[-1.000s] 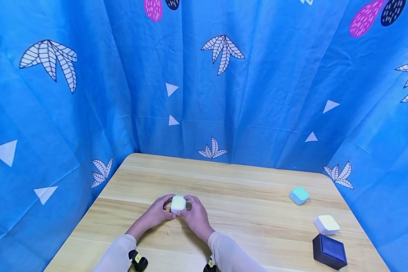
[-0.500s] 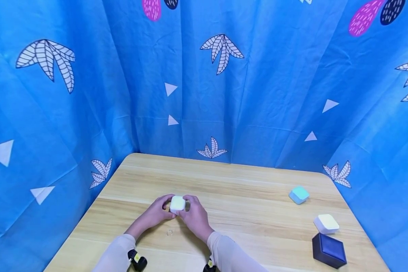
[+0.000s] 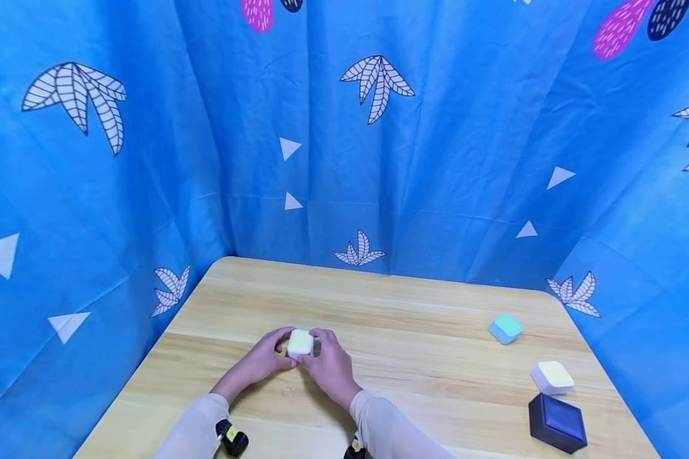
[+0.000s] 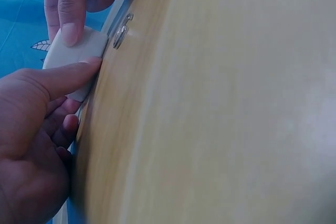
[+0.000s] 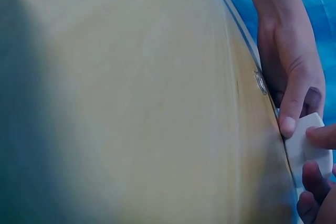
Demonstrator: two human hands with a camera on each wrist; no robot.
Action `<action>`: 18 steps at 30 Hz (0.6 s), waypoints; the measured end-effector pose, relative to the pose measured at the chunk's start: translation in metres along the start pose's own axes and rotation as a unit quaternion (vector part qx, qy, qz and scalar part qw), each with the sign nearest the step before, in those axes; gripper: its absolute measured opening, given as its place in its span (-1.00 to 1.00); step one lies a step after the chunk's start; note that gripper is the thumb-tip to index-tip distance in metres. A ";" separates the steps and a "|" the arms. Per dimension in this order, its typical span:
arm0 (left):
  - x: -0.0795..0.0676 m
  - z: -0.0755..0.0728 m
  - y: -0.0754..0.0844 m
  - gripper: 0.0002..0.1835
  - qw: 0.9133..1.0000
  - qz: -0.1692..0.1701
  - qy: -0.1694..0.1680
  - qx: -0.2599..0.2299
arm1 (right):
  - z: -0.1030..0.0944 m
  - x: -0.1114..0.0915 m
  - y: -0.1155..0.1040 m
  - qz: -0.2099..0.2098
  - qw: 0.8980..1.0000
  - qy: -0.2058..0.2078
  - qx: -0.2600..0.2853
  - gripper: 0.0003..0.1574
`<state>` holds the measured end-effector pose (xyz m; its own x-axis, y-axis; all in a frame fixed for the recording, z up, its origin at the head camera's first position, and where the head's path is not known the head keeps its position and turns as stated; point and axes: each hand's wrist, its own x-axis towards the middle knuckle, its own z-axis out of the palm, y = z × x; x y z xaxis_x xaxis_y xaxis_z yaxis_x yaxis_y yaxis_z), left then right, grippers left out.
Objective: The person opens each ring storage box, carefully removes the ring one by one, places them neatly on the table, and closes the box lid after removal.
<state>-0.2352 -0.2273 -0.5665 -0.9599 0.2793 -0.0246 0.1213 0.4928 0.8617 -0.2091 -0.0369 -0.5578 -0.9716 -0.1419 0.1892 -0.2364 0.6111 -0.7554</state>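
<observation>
A small white ring box (image 3: pixel 300 342) with rounded corners stands on the wooden table (image 3: pixel 379 306), left of the middle. My left hand (image 3: pixel 266 352) grips its left side, and in the left wrist view the thumb (image 4: pixel 79 74) presses along its near face. From the other side my right hand (image 3: pixel 330 364) holds the box, with a fingertip (image 5: pixel 318 136) against that same face in the right wrist view. The lid looks down. On the table in front of the box lies a thin silvery ring (image 4: pixel 122 34), touched by neither hand.
Toward the right edge of the table are a turquoise box (image 3: pixel 506 328), another white box (image 3: pixel 552 378) and a dark blue box (image 3: pixel 557 422), the last two close together. Blue patterned curtains (image 3: pixel 344 159) hang behind and along both sides.
Both hands keep their hold on the white ring box and stay in place. Only the head view shifts very slightly.
</observation>
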 end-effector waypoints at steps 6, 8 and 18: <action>-0.002 0.003 0.002 -0.15 1.000 -0.003 0.021 0.019 | -0.001 -0.001 0.000 -0.018 1.000 0.013 -0.018 -0.29; -0.003 0.005 0.003 -0.13 0.999 -0.010 0.028 0.025 | -0.002 -0.001 0.001 -0.024 0.999 0.015 -0.023 -0.30; -0.007 0.004 0.002 -0.08 0.999 -0.006 0.030 0.028 | -0.007 -0.001 0.003 -0.048 0.998 0.004 -0.028 -0.31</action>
<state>-0.2273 -0.2247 -0.5670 -0.9745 0.2243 -0.0025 0.1224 0.5409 0.8322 -0.2091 -0.0295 -0.5556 -0.9446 -0.1951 0.2638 -0.3266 0.6375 -0.6978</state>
